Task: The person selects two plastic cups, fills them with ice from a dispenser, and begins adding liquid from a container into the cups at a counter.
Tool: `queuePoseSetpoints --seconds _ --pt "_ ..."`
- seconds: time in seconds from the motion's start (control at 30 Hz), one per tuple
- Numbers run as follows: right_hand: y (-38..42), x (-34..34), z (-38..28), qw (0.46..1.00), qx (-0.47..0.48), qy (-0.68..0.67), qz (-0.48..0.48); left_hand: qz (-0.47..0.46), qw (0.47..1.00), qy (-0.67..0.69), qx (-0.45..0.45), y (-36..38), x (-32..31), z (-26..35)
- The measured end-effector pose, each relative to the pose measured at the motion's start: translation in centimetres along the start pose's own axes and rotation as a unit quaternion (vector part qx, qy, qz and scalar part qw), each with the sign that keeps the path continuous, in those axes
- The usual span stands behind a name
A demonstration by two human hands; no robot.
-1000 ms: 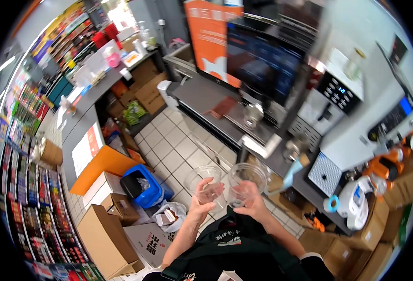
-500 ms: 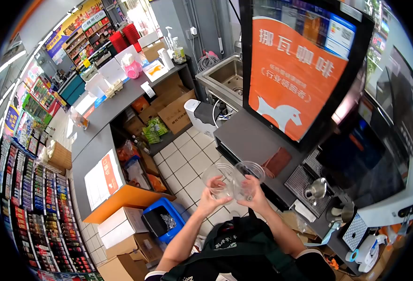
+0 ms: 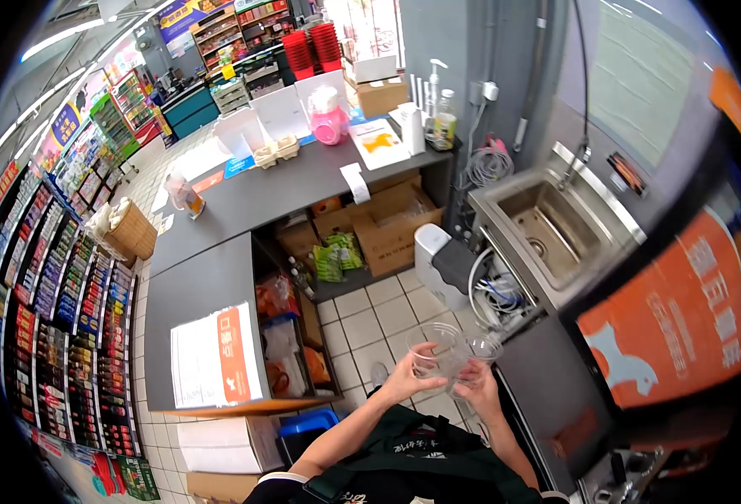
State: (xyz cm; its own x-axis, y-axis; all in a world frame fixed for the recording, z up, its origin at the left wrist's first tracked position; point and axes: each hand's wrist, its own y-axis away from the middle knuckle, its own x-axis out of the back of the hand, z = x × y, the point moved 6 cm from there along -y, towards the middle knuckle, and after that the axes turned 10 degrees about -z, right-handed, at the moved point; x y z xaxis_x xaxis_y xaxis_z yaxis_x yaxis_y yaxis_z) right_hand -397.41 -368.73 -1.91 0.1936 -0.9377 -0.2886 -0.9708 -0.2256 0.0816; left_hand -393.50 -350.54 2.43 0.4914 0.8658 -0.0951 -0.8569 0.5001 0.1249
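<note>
My left hand (image 3: 406,380) is closed round a clear plastic cup (image 3: 439,359), its wide rim facing up. Beside it, my right hand (image 3: 478,389) grips a second clear plastic cup (image 3: 485,347), tilted to the right. The two cups sit close together and overlap in this view, out in front of my dark apron (image 3: 412,445). Tiled floor (image 3: 362,336) shows below and through the clear plastic.
A steel sink (image 3: 513,210) stands ahead to the right, with a white bin-like unit (image 3: 438,269) beside it. The grey counter (image 3: 194,294) runs along the left, bearing a printed sheet (image 3: 211,357). An orange sign (image 3: 673,311) rises at the right; a blue bin (image 3: 307,424) stands low.
My view has swung to the right and forward, bringing the sink closer. Both cups are still in my hands and have moved along with me toward the sink side.
</note>
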Motion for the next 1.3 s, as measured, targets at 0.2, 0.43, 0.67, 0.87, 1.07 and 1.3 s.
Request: queuePoseSetpoints --seconds 0.2,0.43,0.67,0.87,1.07,1.3 --pt "-16.7 -8.0 0.1 0.994 -0.004 0.108 -0.024 0.160 0.987 0.012 0.003 -4.1 19.9 0.4" --pt "-24.9 -10.9 0.8 0.926 -0.090 -0.364 0.049 -0.068 0.972 0.225 0.029 -9.9 27.4 4.1" --pt "-24.1 -8.2 -0.2 0.972 -0.079 -0.163 0.152 -0.254 0.959 -0.086 -0.095 -15.5 22.8 12.0" --pt "-18.7 -8.2 -2.1 0.990 -0.037 -0.060 0.125 -0.363 0.915 0.173 0.040 -13.2 16.6 6.4" --pt "-9.9 -7.8 -1.8 0.947 0.037 0.283 0.146 -0.303 0.886 0.346 0.053 -5.4 6.8 1.4" --pt "6.0 -2.9 1.7 0.987 -0.047 0.153 -0.013 -0.280 0.884 0.371 0.051 4.5 -5.6 -3.2"
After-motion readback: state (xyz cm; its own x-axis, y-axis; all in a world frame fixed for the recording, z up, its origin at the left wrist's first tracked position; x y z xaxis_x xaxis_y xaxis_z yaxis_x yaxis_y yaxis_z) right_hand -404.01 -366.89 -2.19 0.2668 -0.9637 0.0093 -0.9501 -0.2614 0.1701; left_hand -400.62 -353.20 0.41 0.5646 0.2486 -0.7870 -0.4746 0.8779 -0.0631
